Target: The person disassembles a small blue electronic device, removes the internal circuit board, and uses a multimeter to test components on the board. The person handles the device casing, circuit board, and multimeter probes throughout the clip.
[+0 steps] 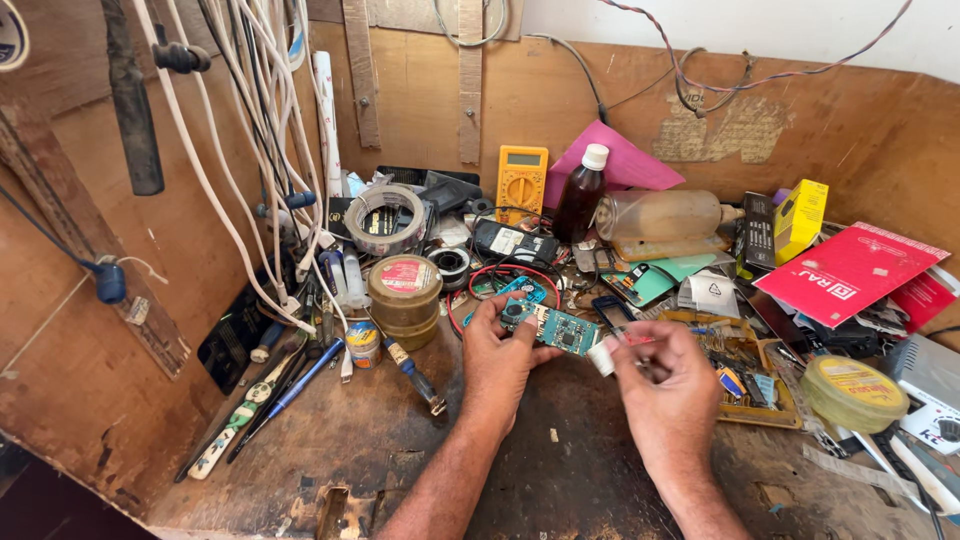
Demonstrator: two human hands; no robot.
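Observation:
My left hand (pixel 497 352) grips a small teal circuit board (pixel 560 331) by its left end, holding it flat above the worn wooden bench. My right hand (pixel 668 385) is closed around a small white tube-like item (pixel 601 358) with a thin red-tipped piece, held right at the board's right end. Both forearms come in from the bottom edge.
A round tin (pixel 404 298), tape roll (pixel 385 219), yellow multimeter (pixel 521 181), brown bottle (pixel 581 194), red booklet (pixel 848 271) and yellow tape tin (pixel 852 391) crowd the bench. Screwdrivers and pens (pixel 285 391) lie at left. White cables (pixel 246 120) hang on the left wall.

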